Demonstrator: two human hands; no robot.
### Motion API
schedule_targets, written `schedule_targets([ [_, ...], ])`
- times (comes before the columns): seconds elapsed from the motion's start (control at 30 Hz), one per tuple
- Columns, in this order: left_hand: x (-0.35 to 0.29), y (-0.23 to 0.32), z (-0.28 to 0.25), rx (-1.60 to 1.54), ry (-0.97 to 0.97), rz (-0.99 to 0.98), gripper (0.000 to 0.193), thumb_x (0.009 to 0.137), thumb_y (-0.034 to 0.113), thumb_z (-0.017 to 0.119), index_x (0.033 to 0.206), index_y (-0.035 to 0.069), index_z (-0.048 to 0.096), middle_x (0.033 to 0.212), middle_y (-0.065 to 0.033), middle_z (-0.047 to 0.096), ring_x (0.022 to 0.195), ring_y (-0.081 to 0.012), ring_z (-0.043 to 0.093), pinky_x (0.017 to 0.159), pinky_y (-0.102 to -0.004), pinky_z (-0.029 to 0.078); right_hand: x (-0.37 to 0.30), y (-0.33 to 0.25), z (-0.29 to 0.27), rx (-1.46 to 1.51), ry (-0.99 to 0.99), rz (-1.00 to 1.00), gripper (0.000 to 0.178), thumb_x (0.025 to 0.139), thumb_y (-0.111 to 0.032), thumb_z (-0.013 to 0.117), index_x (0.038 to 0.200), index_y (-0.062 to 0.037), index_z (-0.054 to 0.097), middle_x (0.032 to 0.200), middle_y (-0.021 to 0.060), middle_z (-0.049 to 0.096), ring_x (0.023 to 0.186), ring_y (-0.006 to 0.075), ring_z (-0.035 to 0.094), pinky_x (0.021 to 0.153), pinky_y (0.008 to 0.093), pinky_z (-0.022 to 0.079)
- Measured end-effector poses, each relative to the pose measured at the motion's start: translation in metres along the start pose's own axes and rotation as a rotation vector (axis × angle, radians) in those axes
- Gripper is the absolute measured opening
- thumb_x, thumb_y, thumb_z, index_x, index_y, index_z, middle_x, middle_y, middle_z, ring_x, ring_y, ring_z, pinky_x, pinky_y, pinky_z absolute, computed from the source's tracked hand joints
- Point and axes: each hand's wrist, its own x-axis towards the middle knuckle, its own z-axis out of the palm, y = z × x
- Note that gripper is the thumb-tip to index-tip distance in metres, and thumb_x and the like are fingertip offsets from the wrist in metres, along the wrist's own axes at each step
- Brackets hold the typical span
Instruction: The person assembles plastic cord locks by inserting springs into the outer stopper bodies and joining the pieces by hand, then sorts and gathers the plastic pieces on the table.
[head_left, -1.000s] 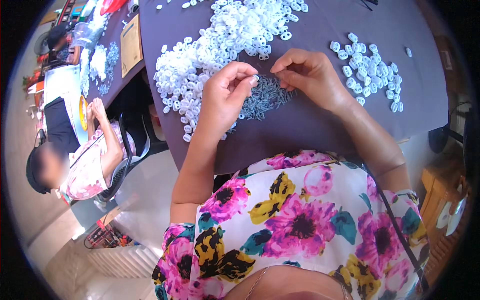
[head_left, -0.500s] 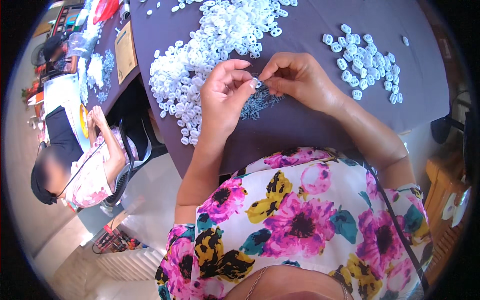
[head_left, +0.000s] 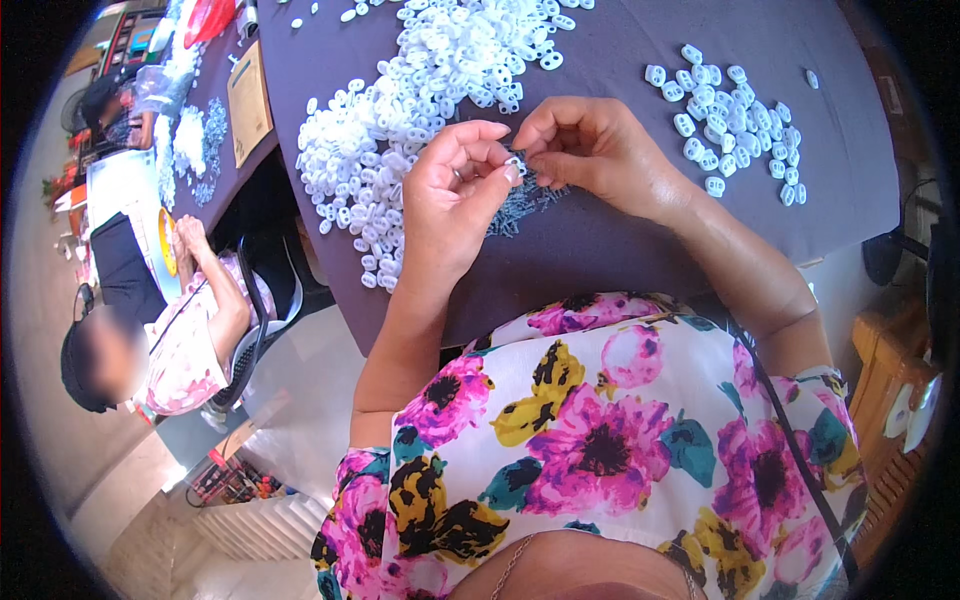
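Thumb and forefinger of my left hand (head_left: pixel 450 195) pinch a small white plastic oval piece (head_left: pixel 516 164), apparently of the two-holed kind lying around. Close beside it, the fingers of my right hand (head_left: pixel 605 160) are pinched together against the piece's far-right side; whatever they hold is too small to make out. Under both hands lies a heap of thin grey-blue parts (head_left: pixel 514 212), partly covered by my fingers. A large pile of white two-holed oval pieces (head_left: pixel 390 140) spreads to the left and far side. Another, smaller group of white oval pieces (head_left: pixel 735 125) sits to the right.
A dark cloth covers the table (head_left: pixel 620 265). One white piece (head_left: pixel 812 78) lies apart at the far right. At left, a person (head_left: pixel 190 350) sits by another table holding a brown envelope (head_left: pixel 249 105) and more small parts. A wooden piece of furniture (head_left: pixel 885 370) stands at right.
Both hands stay close together around the white piece, with only slight shifts of the fingers. The right hand has risen a little. The piles look the same.
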Motion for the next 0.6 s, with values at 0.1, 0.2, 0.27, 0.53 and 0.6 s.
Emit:
schedule_targets([
  [0.1, 0.0006, -0.0011, -0.0004, 0.005, 0.002, 0.003, 0.032, 0.083, -0.006, 0.06, 0.113, -0.001, 0.055, 0.089, -0.0046, 0.062, 0.081, -0.0088, 0.059, 0.073, -0.0203, 0.048, 0.0001, 0.0006, -0.0002, 0.006, 0.004, 0.002, 0.012, 0.085, 0.004, 0.059, 0.096, 0.0005, 0.061, 0.085, 0.0014, 0.061, 0.075, 0.0073, 0.058, 0.068, 0.0219, 0.048],
  [0.2, 0.0009, -0.0022, -0.0009, 0.006, 0.001, 0.01, 0.032, 0.083, -0.006, 0.061, 0.113, 0.0, 0.055, 0.089, -0.0046, 0.062, 0.081, -0.0084, 0.059, 0.072, -0.0198, 0.048, 0.0002, 0.0, -0.0003, 0.008, -0.001, 0.013, 0.012, 0.085, 0.004, 0.059, 0.096, 0.0004, 0.061, 0.084, 0.0013, 0.061, 0.076, 0.0074, 0.058, 0.069, 0.0223, 0.048],
  [0.27, 0.0008, -0.0027, -0.0009, -0.005, -0.002, 0.014, 0.032, 0.083, -0.006, 0.061, 0.113, 0.0, 0.055, 0.089, -0.0045, 0.062, 0.081, -0.008, 0.059, 0.072, -0.0194, 0.048, 0.0004, 0.0004, -0.0001, 0.009, 0.003, 0.007, 0.012, 0.084, 0.004, 0.059, 0.095, 0.0004, 0.061, 0.084, 0.0012, 0.061, 0.076, 0.0074, 0.057, 0.069, 0.0224, 0.048],
  [0.53, 0.0011, -0.0048, -0.0009, 0.001, -0.001, 0.014, 0.032, 0.082, -0.007, 0.06, 0.113, 0.0, 0.056, 0.089, -0.0038, 0.062, 0.081, -0.0073, 0.059, 0.072, -0.0193, 0.048, 0.0005, 0.0026, -0.0017, -0.026, -0.029, -0.013, 0.017, 0.086, 0.007, 0.059, 0.101, -0.0008, 0.06, 0.089, 0.0009, 0.061, 0.079, 0.0061, 0.058, 0.071, 0.0213, 0.049],
  [0.6, 0.0012, -0.0056, -0.0001, -0.008, -0.001, 0.025, 0.032, 0.082, -0.007, 0.061, 0.113, 0.0, 0.056, 0.089, -0.0037, 0.062, 0.081, -0.0071, 0.058, 0.072, -0.0193, 0.048, 0.0004, 0.0001, 0.0012, 0.011, 0.019, 0.012, 0.011, 0.084, 0.006, 0.06, 0.094, 0.0002, 0.061, 0.083, 0.0006, 0.061, 0.075, 0.0069, 0.057, 0.069, 0.0225, 0.048],
])
